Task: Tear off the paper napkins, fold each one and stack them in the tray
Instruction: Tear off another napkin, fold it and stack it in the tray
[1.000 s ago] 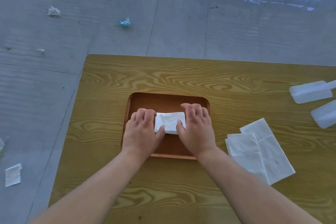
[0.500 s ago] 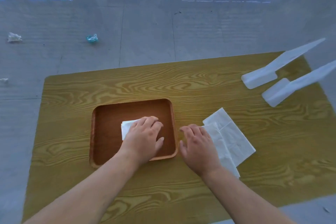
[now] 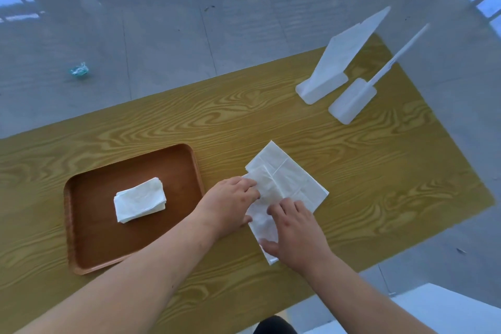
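A brown tray [image 3: 81, 238] lies on the left of the wooden table [image 3: 244, 122]. In its middle rests a folded white napkin [image 3: 139, 199], with nothing touching it. To the right of the tray lies a loose pile of unfolded white napkins [image 3: 287, 179]. My left hand [image 3: 230, 202] rests on the pile's left edge, fingers on the top sheet. My right hand [image 3: 295, 233] presses flat on the near end of the same pile, fingers spread. Neither hand has lifted a sheet.
Two white plastic stands [image 3: 325, 81] [image 3: 352, 100] sit at the far right of the table. The table's near edge runs just under my forearms. A crumpled teal scrap [image 3: 78, 70] lies on the grey floor beyond the table.
Both hands left the folded napkin in the tray. The left hand crossed to the right out of the tray, and both hands now lie on the loose napkin pile. The camera turned right.
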A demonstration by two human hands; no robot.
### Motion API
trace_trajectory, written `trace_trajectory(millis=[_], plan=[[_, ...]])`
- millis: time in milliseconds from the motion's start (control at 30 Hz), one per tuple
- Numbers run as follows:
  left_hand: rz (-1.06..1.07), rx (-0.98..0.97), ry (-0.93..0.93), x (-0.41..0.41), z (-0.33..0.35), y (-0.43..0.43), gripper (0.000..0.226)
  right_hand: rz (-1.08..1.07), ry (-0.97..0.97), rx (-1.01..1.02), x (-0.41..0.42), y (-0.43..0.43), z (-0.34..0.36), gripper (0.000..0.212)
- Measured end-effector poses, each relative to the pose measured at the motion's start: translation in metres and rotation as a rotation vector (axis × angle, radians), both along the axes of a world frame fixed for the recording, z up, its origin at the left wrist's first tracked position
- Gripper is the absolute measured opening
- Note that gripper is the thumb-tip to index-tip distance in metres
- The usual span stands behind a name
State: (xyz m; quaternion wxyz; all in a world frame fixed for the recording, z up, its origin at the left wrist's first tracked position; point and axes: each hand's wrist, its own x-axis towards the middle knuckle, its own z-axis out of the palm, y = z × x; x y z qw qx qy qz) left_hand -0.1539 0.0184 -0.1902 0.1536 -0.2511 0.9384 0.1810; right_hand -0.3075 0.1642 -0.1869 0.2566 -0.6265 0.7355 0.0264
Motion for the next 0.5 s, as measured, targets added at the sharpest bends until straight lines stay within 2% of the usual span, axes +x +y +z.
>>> trace_trajectory(millis=[167, 400, 500], plan=[[-0.011, 0.009, -0.055, 0.000, -0.005, 0.000, 0.065, 0.031, 0.075, -0.009, 0.008, 0.007, -0.002, 0.062], [-0.034, -0.010, -0.059, 0.002, -0.008, 0.000, 0.046, -0.022, 0.132, -0.091, 0.016, 0.010, 0.003, 0.031], [-0.035, -0.014, -0.063, 0.001, -0.007, 0.001, 0.046, -0.044, 0.109, -0.121, 0.012, 0.011, 0.003, 0.020]])
